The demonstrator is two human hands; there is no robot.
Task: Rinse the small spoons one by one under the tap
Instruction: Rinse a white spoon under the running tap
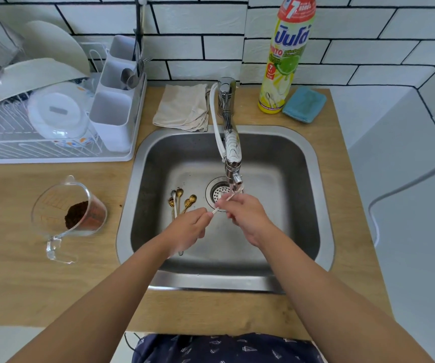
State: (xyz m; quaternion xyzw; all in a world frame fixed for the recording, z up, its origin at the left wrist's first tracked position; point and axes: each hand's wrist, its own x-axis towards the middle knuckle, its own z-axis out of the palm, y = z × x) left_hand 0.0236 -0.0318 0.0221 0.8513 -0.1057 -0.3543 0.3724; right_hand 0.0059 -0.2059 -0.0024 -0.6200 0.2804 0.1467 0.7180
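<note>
Rinse step in hand: left hand (pixel 188 227) pinches white spoon (pixel 224 201) handle, right hand (pixel 242 213) fingers rub bowl end under tap (pixel 230 153). Remaining spoons (pixel 181 201) lie on sink (pixel 302 195) floor, left of drain. Next, likely: set rinsed one aside, pick another.

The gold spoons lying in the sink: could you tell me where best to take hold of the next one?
Pinch a thin handle of the gold spoons, coming from above on the near side. Their bowls point toward the back wall and the handles run toward the left hand, so the near ends are easiest to lift off the sink floor.
</note>
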